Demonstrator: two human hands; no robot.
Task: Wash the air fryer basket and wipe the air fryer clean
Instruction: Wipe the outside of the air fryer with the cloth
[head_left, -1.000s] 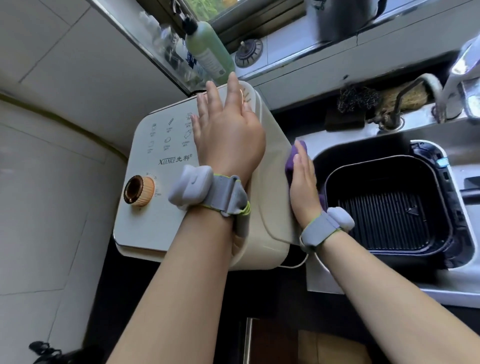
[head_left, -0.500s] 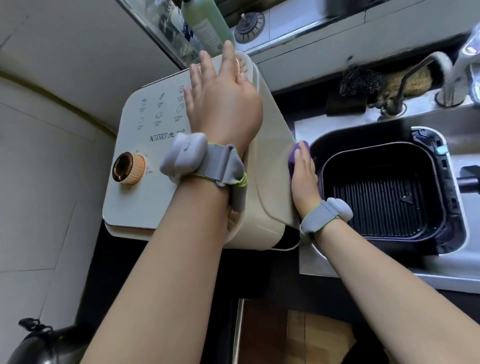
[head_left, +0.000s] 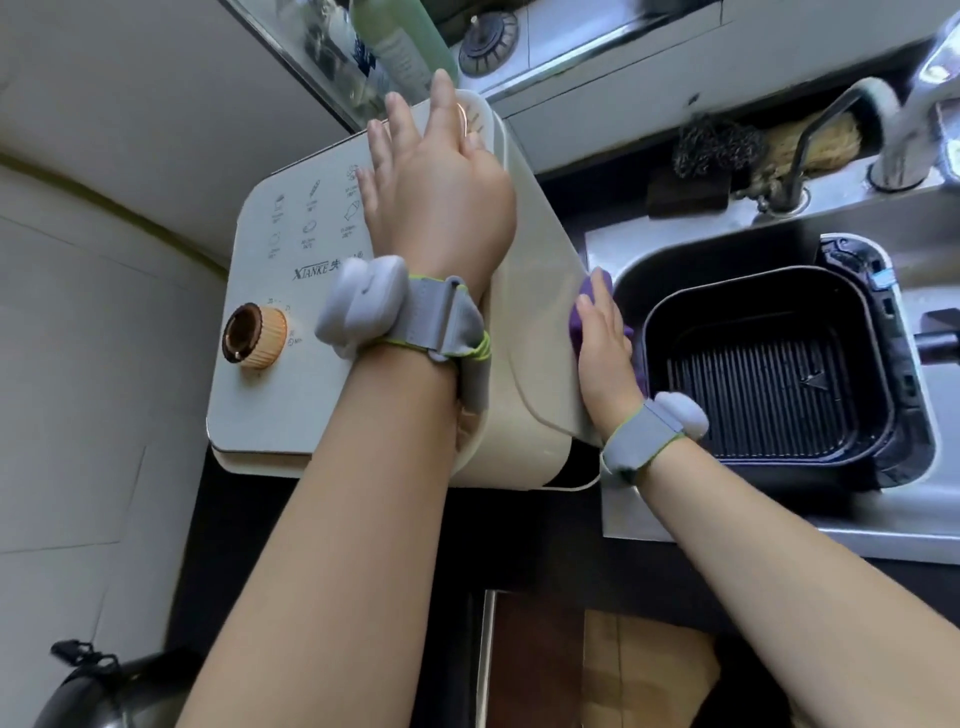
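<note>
Bare forearms — grey wrist straps (head_left: 640, 435) edged in lime green, each with a pale rounded pod (head_left: 362, 304).

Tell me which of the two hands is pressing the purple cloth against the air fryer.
The right hand presses the purple cloth on the side of the cream air fryer. The left hand lies flat on top, without cloth.

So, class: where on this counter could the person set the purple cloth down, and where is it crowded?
Free: the steel sink rim in front of the basket, and the fryer top between the dial and its front edge. Crowded: the ledge behind the sink, with scourer, brush and tap.
</note>
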